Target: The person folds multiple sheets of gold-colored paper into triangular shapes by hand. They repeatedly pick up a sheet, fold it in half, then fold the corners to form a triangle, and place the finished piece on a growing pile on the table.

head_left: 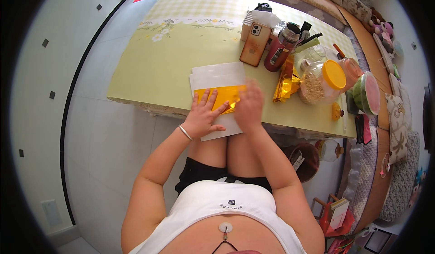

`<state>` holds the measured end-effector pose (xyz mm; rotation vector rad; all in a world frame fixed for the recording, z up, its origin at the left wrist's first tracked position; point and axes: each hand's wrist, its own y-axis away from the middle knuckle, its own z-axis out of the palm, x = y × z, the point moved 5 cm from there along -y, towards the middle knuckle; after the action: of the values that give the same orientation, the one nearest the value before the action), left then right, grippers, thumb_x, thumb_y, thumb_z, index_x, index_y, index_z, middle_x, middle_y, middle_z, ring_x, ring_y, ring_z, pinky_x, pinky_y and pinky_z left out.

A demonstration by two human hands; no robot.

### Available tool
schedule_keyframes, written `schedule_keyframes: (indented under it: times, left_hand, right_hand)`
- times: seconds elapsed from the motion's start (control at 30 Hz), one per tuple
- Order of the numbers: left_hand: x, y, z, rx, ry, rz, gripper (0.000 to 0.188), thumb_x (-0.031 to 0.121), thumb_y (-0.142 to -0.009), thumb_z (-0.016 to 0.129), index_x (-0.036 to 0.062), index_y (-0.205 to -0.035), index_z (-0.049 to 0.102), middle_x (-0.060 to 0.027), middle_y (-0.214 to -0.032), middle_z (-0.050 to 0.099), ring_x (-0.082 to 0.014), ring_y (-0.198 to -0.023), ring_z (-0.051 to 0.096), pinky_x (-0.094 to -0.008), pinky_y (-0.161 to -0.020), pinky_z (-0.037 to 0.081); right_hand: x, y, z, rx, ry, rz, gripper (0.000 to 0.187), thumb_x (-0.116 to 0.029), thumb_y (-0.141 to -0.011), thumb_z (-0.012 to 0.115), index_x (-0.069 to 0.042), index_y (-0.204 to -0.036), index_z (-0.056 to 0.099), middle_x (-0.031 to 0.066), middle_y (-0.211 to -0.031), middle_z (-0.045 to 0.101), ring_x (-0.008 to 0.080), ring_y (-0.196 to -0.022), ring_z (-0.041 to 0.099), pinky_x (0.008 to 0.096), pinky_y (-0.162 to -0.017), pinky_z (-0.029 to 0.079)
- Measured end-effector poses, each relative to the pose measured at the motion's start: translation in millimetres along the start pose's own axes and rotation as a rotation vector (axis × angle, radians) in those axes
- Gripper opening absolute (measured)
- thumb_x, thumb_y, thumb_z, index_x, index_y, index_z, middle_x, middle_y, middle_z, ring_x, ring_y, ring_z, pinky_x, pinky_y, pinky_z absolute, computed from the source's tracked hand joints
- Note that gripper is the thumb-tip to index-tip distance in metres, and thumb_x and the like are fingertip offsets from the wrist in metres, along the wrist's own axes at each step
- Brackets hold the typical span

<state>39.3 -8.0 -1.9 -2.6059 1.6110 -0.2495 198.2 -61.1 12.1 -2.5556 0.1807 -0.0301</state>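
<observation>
The left hand point(204, 120) lies palm-down with its fingers fanned wide over the gold sheet point(217, 95) — a spread that probably pins it against sliding. The right hand point(249, 105) is at the sheet's right end, fingers close together; it is blurred, so I cannot tell whether it pinches the foil or merely presses it. Beneath the gold lie white sheets point(222, 75), jutting over the near edge of the table point(158, 64) toward the lap, perhaps to serve as a smooth backing within easy reach. Folded gold pieces point(286, 84) sit to the right, clear of the hands. The phone point(256, 44) stands tilted (camera side facing the person), apparently propped by what is behind it, with the red flask point(277, 50) and the yellow-lidded jar point(312, 86) grouped rightward, leaving working room.
</observation>
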Motion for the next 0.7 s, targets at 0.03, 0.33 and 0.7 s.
schedule_keyframes:
  times: [0.03,0.33,0.7]
  left_hand:
    - [-2.1,1.0,0.7,-0.047,-0.006,0.005,0.083,0.071,-0.085,0.054,0.0218,-0.15,0.045,-0.0222,-0.162,0.022,-0.0437,-0.15,0.015,-0.0649,-0.117,0.008]
    - [-30.8,27.9,6.0,-0.061,-0.013,-0.044,0.101,0.078,-0.084,0.045,0.0093,-0.156,0.029,-0.0163,-0.165,0.016,-0.0338,-0.154,0.01,-0.0624,-0.118,0.0]
    - [-80.3,-18.4,-30.5,0.145,0.331,-0.314,0.057,0.026,-0.068,0.086,0.0008,-0.114,0.063,-0.0163,-0.111,0.064,-0.0345,-0.108,0.056,-0.0425,-0.094,0.045]
  right_hand:
    - [-16.3,5.0,5.8,-0.12,-0.19,-0.04,0.069,-0.04,-0.086,0.068,-0.003,-0.141,0.047,0.0209,-0.148,0.042,0.0366,-0.14,0.036,0.0472,-0.116,0.026]
    - [10.6,55.3,5.3,-0.483,-0.298,-0.056,0.097,-0.062,-0.086,0.061,-0.006,-0.157,0.024,0.0167,-0.164,0.021,0.0314,-0.153,0.017,0.0474,-0.122,0.015]
    - [34.1,4.9,4.4,-0.312,-1.038,0.528,0.048,-0.006,-0.089,0.065,0.005,-0.134,0.052,0.0146,-0.09,0.067,0.025,-0.077,0.068,0.0357,-0.071,0.055]
